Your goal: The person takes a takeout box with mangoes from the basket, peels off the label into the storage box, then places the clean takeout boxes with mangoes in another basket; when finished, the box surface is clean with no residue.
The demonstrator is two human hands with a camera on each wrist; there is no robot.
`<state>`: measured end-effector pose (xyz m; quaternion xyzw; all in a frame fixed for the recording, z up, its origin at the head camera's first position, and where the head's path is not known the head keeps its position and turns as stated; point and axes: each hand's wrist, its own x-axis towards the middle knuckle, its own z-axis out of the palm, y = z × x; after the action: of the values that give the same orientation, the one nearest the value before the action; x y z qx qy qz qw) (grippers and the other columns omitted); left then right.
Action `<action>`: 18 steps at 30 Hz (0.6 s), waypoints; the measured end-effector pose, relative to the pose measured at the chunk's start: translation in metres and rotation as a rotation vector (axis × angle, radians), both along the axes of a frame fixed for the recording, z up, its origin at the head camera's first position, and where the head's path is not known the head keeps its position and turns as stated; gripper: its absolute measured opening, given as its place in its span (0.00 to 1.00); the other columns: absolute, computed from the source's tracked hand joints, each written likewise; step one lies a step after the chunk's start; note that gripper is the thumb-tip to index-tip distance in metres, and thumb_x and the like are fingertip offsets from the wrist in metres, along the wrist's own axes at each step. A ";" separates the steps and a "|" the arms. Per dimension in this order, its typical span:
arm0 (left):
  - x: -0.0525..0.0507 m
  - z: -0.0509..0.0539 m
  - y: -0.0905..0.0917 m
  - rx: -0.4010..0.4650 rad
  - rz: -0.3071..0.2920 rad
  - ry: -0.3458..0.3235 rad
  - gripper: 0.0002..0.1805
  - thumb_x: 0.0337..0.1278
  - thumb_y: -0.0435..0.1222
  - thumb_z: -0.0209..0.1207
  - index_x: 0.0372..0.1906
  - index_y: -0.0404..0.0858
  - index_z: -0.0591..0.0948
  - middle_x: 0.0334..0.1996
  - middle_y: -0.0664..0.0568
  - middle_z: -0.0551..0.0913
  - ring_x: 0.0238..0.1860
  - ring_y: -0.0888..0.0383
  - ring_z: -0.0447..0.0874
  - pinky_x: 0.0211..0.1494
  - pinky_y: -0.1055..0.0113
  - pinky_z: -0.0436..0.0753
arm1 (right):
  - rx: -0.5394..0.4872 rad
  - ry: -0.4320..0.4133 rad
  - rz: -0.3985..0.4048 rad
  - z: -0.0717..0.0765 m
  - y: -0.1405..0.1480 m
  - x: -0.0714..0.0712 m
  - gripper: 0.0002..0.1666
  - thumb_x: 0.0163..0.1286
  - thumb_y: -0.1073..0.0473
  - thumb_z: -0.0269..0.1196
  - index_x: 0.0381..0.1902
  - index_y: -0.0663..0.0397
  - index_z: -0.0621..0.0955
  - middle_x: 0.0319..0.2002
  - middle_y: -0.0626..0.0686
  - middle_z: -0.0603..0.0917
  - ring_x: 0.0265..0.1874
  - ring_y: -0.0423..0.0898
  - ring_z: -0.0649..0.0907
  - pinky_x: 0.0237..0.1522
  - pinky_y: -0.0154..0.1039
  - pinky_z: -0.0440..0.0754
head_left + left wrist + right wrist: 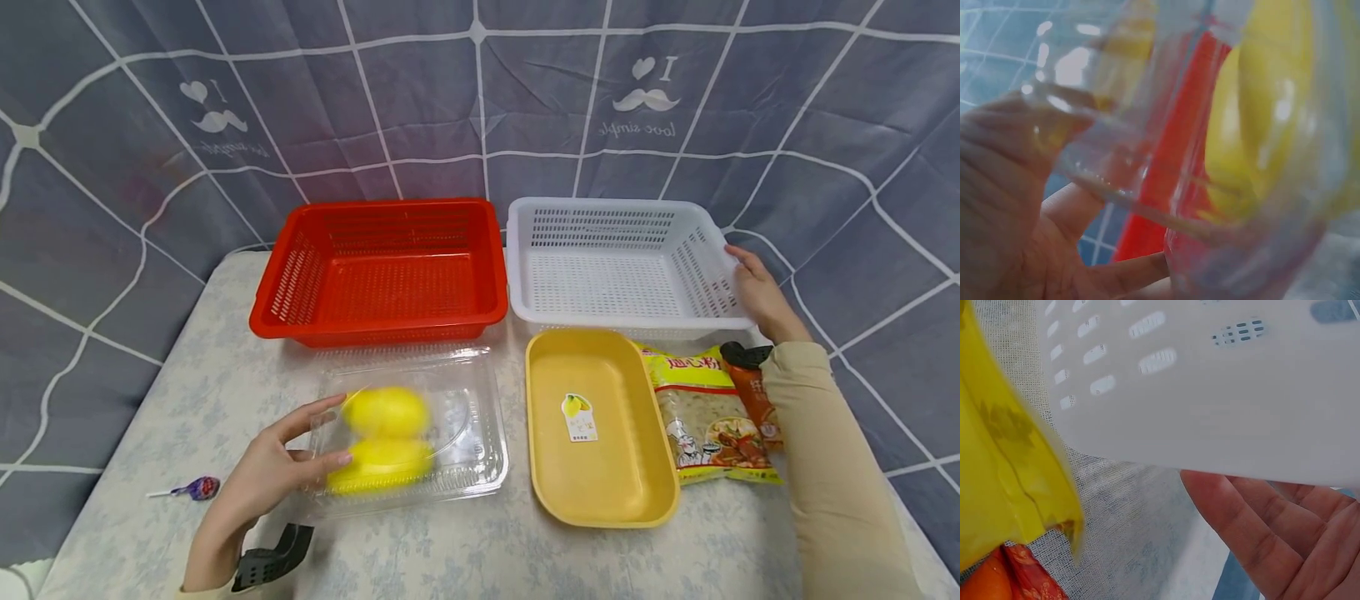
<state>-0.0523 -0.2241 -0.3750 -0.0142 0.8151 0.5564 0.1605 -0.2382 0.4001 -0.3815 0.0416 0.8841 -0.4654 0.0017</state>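
Note:
My left hand grips the left end of a clear plastic box, thumb at the near side and fingers at the far side. Two smooth yellow lemon-like fruits show through the plastic. In the left wrist view, the box wall lies between thumb and fingers. At the right end of a white perforated basket, my right hand touches the rim from outside. The right wrist view shows the fingers fairly straight, tips hidden behind the basket's edge; its thumb cannot be made out.
A red basket stands left of the white one. Nearer lie a yellow tray with a lemon sticker, a yellow-topped food packet, and an orange-red packet partly under the right arm. A lollipop lies at left. Grey-blue curtain encloses the table.

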 end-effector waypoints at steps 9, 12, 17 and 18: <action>-0.021 0.046 0.016 0.078 -0.142 0.188 0.38 0.52 0.33 0.67 0.69 0.46 0.67 0.67 0.42 0.63 0.28 0.47 0.85 0.33 0.57 0.84 | 0.015 0.015 0.001 0.002 0.003 0.001 0.32 0.77 0.49 0.27 0.76 0.51 0.47 0.60 0.72 0.62 0.38 0.37 0.72 0.33 0.28 0.71; -0.042 0.061 0.029 0.054 -0.166 0.236 0.37 0.52 0.36 0.68 0.69 0.47 0.67 0.66 0.46 0.65 0.35 0.45 0.84 0.32 0.56 0.84 | -0.001 0.031 0.008 0.002 0.003 0.001 0.32 0.77 0.49 0.27 0.75 0.53 0.47 0.60 0.72 0.63 0.35 0.32 0.73 0.32 0.27 0.71; -0.085 0.083 0.061 0.011 -0.172 0.280 0.36 0.50 0.45 0.69 0.66 0.54 0.70 0.64 0.51 0.68 0.53 0.46 0.74 0.32 0.55 0.84 | -0.033 0.023 0.005 -0.001 0.001 0.000 0.33 0.77 0.49 0.27 0.75 0.53 0.46 0.60 0.70 0.63 0.35 0.31 0.73 0.33 0.27 0.72; -0.095 0.087 0.069 0.023 -0.174 0.275 0.35 0.49 0.46 0.69 0.66 0.55 0.71 0.63 0.52 0.69 0.50 0.46 0.76 0.31 0.54 0.84 | -0.039 0.020 0.006 -0.002 0.001 0.000 0.33 0.77 0.48 0.27 0.75 0.53 0.46 0.60 0.70 0.63 0.36 0.32 0.73 0.33 0.27 0.72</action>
<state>-0.1469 -0.1552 -0.2882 0.1343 0.8213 0.5462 0.0952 -0.2380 0.4011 -0.3836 0.0342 0.8750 -0.4829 -0.0048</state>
